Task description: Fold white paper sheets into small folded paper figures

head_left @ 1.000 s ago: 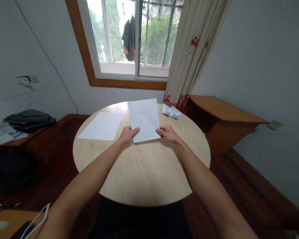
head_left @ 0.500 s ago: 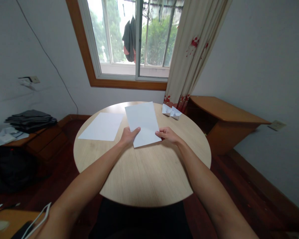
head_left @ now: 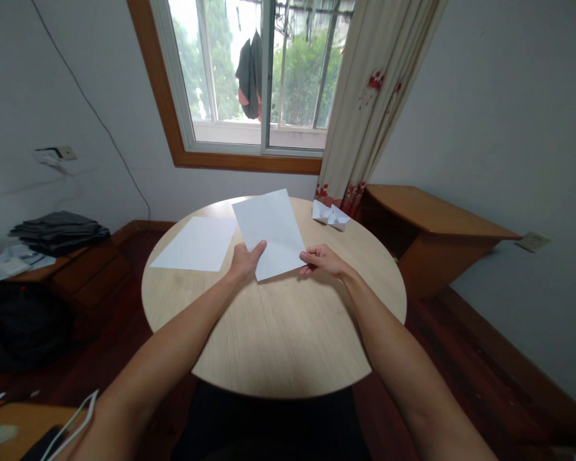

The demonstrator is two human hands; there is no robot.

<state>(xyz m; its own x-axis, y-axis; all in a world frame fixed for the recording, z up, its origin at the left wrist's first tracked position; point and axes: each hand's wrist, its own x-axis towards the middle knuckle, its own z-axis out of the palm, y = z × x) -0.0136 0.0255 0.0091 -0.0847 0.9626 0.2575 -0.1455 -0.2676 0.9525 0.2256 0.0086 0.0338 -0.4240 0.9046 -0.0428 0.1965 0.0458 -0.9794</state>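
Observation:
A white sheet of paper (head_left: 270, 224) is held tilted above the round wooden table (head_left: 278, 333). My left hand (head_left: 246, 258) is closed on its lower left side, thumb on top and the other fingers mostly hidden beneath. At the lower right corner, my right hand (head_left: 320, 260) pinches the sheet between thumb and fingers. Another white paper (head_left: 196, 244) lies flat on the table to the left. Two folded paper shapes (head_left: 330, 216) sit side by side near the far right edge.
Beyond the table are a window (head_left: 264, 83) and a long curtain (head_left: 365, 96). A wooden desk (head_left: 436, 214) stands at the right. On the left, dark folded cloth (head_left: 60, 232) rests on a low cabinet, with a black bag (head_left: 26, 326) below it.
The held sheet has turned slightly anticlockwise, its far end rising and shifting left. My left hand has moved a little up and left with it; my right hand stays nearly in place.

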